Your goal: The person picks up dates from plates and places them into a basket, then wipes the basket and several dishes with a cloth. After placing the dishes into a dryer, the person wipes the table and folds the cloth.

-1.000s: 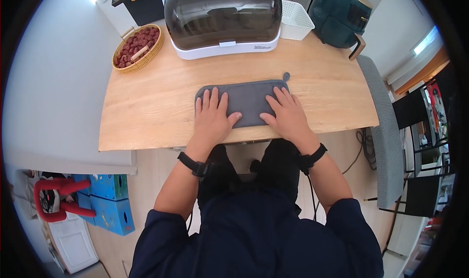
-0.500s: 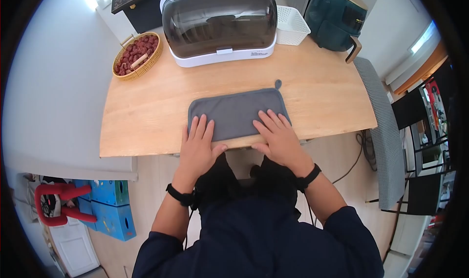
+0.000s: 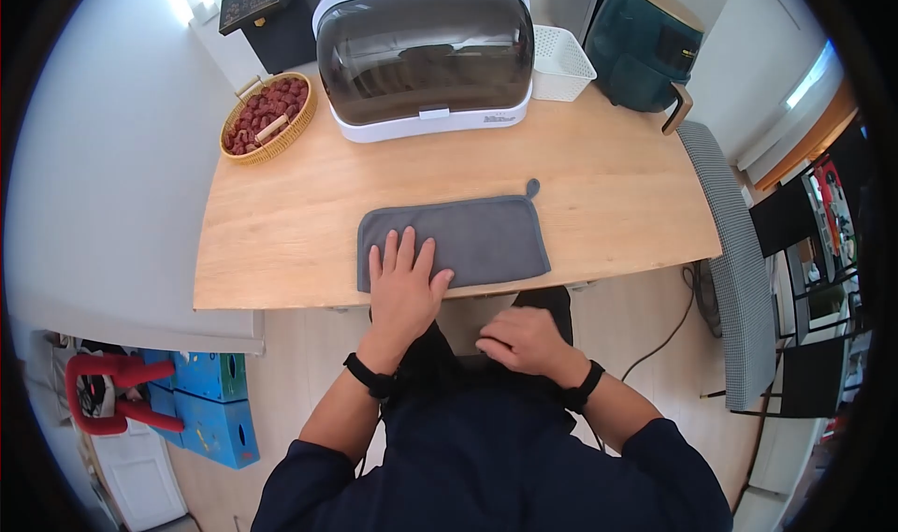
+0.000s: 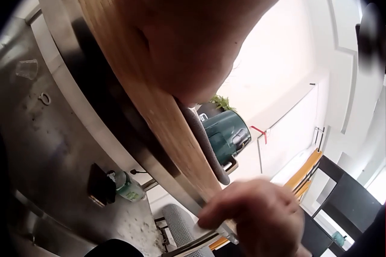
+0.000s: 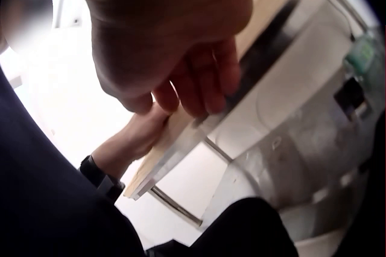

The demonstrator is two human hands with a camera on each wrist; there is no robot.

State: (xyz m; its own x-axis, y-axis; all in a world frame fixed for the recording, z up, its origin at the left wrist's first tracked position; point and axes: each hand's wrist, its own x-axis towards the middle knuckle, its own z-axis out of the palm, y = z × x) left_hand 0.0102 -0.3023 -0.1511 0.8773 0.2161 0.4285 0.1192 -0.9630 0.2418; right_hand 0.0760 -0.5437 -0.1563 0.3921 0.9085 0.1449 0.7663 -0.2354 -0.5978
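A grey folded cloth (image 3: 477,237) with a small hanging loop (image 3: 533,189) lies flat near the front edge of the wooden table (image 3: 617,195). My left hand (image 3: 406,284) rests on its left part, fingers straight and slightly spread, thumb out to the side. Off the table, my right hand (image 3: 531,341) hovers over the lap, holding nothing, with its fingers loosely curled. The right wrist view shows those bent fingers (image 5: 202,82) below the palm, beside the table edge. In the left wrist view the cloth is mostly hidden behind the left hand (image 4: 181,46).
Along the back stand a woven basket (image 3: 234,155) of dark red fruit, a white case (image 3: 421,131) with a dark see-through lid, a white plastic basket (image 3: 561,75) and a green air fryer (image 3: 636,50). A grey bench (image 3: 730,270) adjoins the table's right side.
The right hand has left the cloth and drawn back over the lap. The left hand still lies on the cloth's left part. The cloth sits slightly closer to the front edge.
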